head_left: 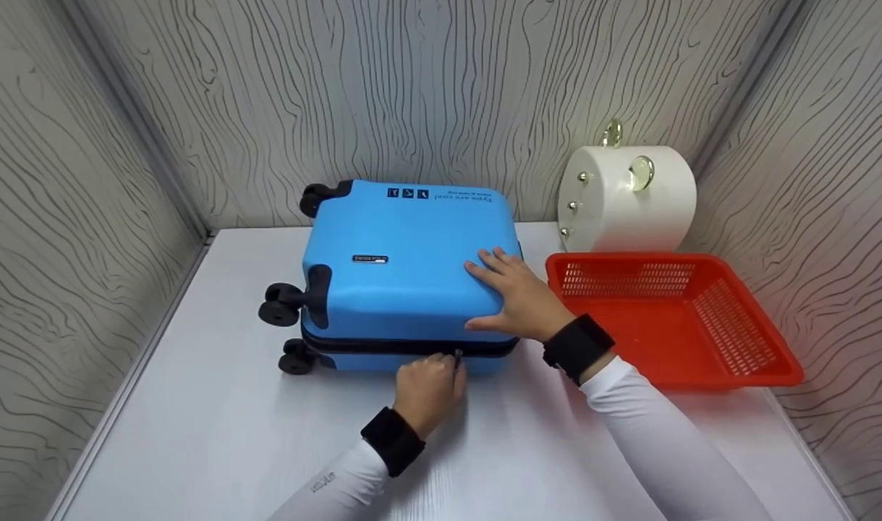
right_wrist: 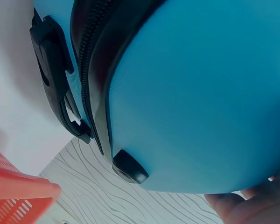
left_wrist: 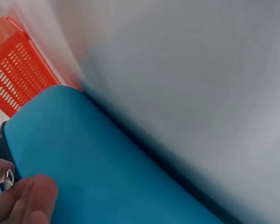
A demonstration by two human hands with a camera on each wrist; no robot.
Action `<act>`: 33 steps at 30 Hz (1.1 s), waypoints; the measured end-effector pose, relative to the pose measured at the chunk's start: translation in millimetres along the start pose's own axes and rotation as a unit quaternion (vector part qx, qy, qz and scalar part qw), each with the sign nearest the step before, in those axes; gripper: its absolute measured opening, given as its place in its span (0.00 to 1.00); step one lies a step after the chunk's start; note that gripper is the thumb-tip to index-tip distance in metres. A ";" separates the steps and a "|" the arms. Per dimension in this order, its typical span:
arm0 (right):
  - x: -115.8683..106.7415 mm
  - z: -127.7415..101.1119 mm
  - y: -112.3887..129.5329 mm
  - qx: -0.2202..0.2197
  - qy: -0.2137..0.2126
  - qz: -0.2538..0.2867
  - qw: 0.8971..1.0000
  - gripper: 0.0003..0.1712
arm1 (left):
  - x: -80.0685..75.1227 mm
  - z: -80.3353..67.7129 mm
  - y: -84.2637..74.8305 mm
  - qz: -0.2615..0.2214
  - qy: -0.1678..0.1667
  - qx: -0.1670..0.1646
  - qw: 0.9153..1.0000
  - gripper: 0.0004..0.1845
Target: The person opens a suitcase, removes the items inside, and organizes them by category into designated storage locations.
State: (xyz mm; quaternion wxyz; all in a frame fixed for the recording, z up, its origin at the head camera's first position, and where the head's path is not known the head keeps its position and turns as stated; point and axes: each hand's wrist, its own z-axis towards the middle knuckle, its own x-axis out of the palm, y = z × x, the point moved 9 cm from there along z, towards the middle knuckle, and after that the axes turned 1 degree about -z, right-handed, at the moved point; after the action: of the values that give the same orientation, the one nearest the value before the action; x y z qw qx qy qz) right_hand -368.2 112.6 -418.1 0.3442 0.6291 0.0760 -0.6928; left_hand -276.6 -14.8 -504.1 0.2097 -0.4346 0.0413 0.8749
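Observation:
A light blue hard-shell suitcase point(head_left: 412, 246) lies flat on the table, its wheels pointing left. Along its near side runs a black zipper band point(head_left: 383, 347); the right wrist view shows the zipper teeth point(right_wrist: 87, 56) and a black carry handle point(right_wrist: 53, 74). My left hand point(head_left: 427, 391) is at the near side and pinches a small metal zipper pull point(left_wrist: 9, 179) between thumb and fingers. Spread over the top near the right front corner, my right hand point(head_left: 527, 297) rests on the shell with its fingers extended; only some of its fingertips point(right_wrist: 219, 203) show in the right wrist view.
A red plastic basket point(head_left: 762, 318) stands right of the suitcase. Behind it is a white rounded case point(head_left: 650, 210) with gold-coloured knobs. Wood-patterned panels point(head_left: 383, 87) enclose the white table point(head_left: 231, 405) at the back and sides.

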 end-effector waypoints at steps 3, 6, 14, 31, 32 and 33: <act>1.1 -0.8 -1.6 0.002 -0.002 0.002 1.000 0.58 | -3.9 -2.6 2.3 -0.025 -0.014 -0.002 1.000 0.11; 1.1 -0.8 -3.0 0.001 -0.003 0.003 1.000 0.58 | -7.6 -4.9 6.0 -0.038 -0.030 0.001 0.999 0.11; 0.6 -0.8 -1.5 -0.006 -0.002 0.001 1.000 0.57 | -20.0 -14.2 21.6 -0.054 -0.071 0.012 0.996 0.16; 1.5 -0.6 -1.9 0.002 0.012 0.000 1.000 0.59 | -65.4 -41.0 102.7 -0.037 -0.118 -0.009 0.992 0.23; 1.6 -0.5 -2.1 0.001 0.012 0.000 1.000 0.59 | -68.2 -42.7 108.3 -0.034 -0.118 -0.013 0.992 0.22; 1.5 -0.4 -2.2 0.000 0.012 0.001 1.000 0.59 | -70.8 -44.5 114.1 -0.032 -0.116 -0.018 0.993 0.20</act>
State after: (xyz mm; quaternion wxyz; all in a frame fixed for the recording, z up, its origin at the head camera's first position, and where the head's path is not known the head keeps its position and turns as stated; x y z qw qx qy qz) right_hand -369.1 113.9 -420.3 0.3438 0.6373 0.0794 -0.6850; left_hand -251.7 -153.2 -489.2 0.2329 -0.3348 -0.0134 0.9130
